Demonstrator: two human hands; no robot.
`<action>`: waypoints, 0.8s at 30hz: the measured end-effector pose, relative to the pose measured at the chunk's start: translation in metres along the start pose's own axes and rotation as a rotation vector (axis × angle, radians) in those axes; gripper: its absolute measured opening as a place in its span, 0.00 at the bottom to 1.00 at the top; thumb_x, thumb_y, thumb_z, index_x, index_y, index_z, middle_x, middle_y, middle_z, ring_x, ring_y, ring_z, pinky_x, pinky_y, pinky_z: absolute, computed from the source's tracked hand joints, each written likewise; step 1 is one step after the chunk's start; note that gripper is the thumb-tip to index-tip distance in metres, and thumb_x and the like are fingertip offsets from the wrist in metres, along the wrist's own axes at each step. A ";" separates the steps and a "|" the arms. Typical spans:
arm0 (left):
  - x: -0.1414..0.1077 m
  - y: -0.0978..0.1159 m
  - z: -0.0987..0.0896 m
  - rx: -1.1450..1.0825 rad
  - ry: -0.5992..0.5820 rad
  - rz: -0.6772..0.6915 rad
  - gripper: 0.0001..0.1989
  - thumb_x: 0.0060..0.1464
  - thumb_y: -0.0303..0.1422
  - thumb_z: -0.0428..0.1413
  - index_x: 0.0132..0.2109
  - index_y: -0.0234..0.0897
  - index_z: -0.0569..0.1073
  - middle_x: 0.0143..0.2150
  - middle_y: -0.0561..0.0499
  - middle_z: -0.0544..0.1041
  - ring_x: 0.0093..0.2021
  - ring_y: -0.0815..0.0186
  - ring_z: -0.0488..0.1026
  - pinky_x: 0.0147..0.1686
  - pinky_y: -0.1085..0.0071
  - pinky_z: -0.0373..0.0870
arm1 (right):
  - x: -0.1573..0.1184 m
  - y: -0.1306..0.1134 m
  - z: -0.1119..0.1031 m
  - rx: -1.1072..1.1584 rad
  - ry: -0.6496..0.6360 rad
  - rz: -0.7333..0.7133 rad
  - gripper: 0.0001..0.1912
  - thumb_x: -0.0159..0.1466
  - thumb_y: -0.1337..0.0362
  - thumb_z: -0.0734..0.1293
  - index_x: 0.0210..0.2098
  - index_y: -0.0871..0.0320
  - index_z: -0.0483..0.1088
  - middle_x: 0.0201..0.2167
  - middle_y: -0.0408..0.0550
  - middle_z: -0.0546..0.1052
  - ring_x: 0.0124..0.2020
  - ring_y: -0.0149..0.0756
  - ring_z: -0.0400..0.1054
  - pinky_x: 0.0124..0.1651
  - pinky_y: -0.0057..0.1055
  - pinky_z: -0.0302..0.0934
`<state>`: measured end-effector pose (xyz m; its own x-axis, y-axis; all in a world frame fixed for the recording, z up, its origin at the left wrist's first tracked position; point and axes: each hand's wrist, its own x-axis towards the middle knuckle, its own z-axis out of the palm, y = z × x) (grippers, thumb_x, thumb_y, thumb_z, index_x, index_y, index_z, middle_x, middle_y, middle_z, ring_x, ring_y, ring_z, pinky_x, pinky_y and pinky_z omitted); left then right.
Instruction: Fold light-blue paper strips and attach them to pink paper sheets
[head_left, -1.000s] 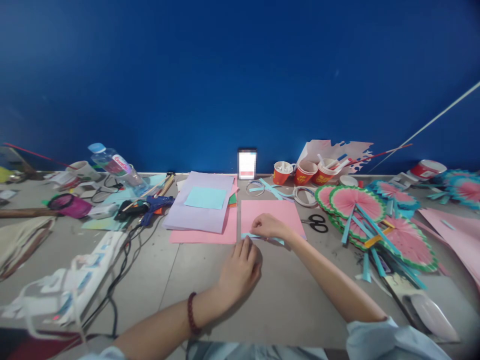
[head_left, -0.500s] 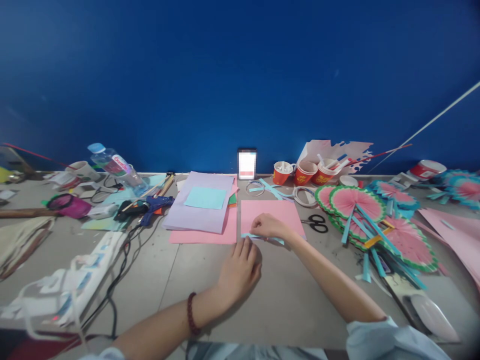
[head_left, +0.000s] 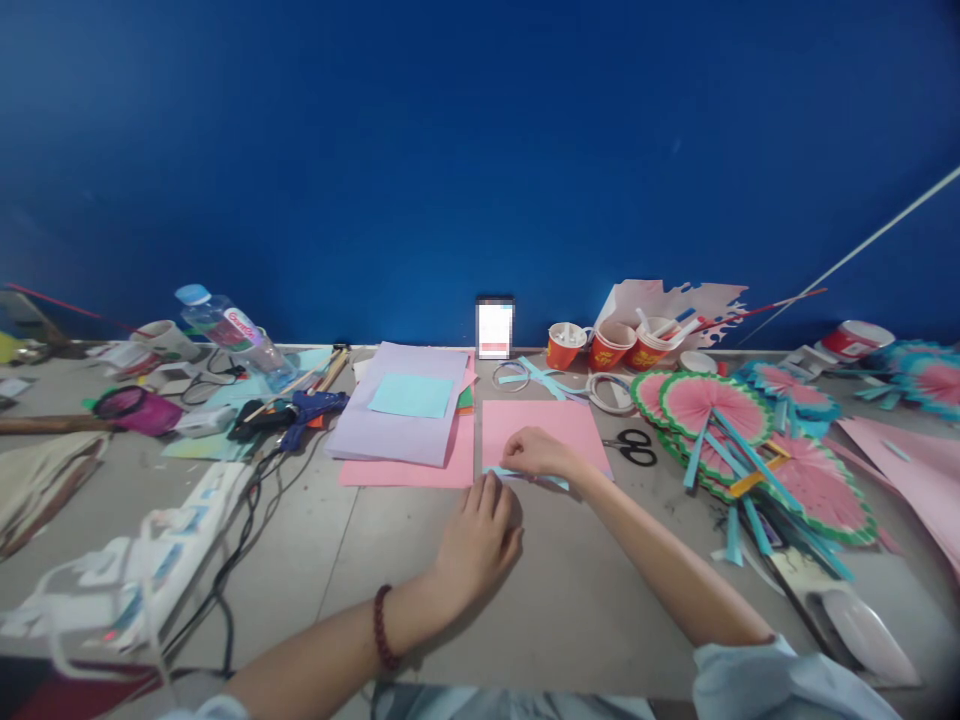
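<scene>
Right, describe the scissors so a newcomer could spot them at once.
From the blue wall, come down to the pink sheet under the right hand. At its right edge, before the pink-and-green fans, lie the scissors. Two black handle loops set them apart from the coloured paper either side.

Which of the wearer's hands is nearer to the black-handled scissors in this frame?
Right. The right hand is over a pink sheet, to the left of the black-handled scissors; the left hand is farther left and closer to the person's body.
</scene>
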<state>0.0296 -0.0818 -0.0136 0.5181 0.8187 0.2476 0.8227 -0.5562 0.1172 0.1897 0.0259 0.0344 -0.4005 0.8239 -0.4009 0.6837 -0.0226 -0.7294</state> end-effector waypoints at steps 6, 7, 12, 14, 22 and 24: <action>0.001 0.000 -0.003 0.000 -0.018 0.000 0.21 0.56 0.35 0.53 0.55 0.32 0.63 0.58 0.34 0.67 0.59 0.47 0.63 0.54 0.51 0.64 | -0.001 -0.001 0.000 0.015 -0.001 0.008 0.05 0.50 0.67 0.63 0.20 0.60 0.69 0.16 0.41 0.69 0.17 0.28 0.63 0.21 0.23 0.57; 0.001 0.000 -0.003 -0.007 -0.021 0.006 0.22 0.56 0.35 0.53 0.56 0.32 0.63 0.58 0.34 0.67 0.60 0.47 0.63 0.54 0.51 0.63 | -0.001 -0.001 0.000 0.013 0.000 0.006 0.05 0.50 0.67 0.63 0.20 0.60 0.69 0.16 0.41 0.69 0.17 0.28 0.63 0.21 0.23 0.57; 0.002 -0.002 -0.002 -0.029 -0.022 0.031 0.23 0.56 0.35 0.52 0.57 0.31 0.63 0.61 0.34 0.65 0.62 0.47 0.60 0.57 0.52 0.61 | 0.001 0.000 0.000 0.002 -0.002 -0.007 0.05 0.51 0.66 0.63 0.20 0.60 0.69 0.16 0.42 0.70 0.17 0.29 0.64 0.22 0.25 0.58; 0.002 -0.003 -0.001 -0.027 -0.032 0.034 0.23 0.56 0.35 0.52 0.57 0.30 0.63 0.61 0.34 0.65 0.63 0.47 0.61 0.57 0.52 0.60 | 0.001 0.002 0.001 0.006 -0.002 -0.009 0.05 0.51 0.66 0.63 0.20 0.60 0.69 0.17 0.42 0.70 0.17 0.29 0.64 0.22 0.25 0.59; 0.005 -0.002 -0.007 -0.006 -0.123 0.032 0.25 0.56 0.35 0.52 0.58 0.26 0.63 0.62 0.31 0.65 0.62 0.45 0.61 0.57 0.51 0.61 | 0.000 0.005 -0.001 0.029 -0.026 -0.013 0.04 0.52 0.65 0.66 0.23 0.60 0.71 0.20 0.42 0.72 0.17 0.29 0.66 0.21 0.25 0.60; 0.006 -0.002 -0.008 -0.001 -0.131 0.034 0.25 0.56 0.35 0.52 0.58 0.27 0.63 0.62 0.31 0.65 0.62 0.46 0.61 0.57 0.52 0.61 | -0.001 0.006 -0.003 0.058 -0.040 -0.007 0.03 0.51 0.66 0.66 0.25 0.59 0.70 0.20 0.41 0.72 0.18 0.29 0.66 0.22 0.24 0.61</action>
<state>0.0287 -0.0769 -0.0046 0.5722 0.8107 0.1242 0.8037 -0.5844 0.1119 0.1965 0.0263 0.0321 -0.4294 0.8012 -0.4168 0.6452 -0.0508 -0.7623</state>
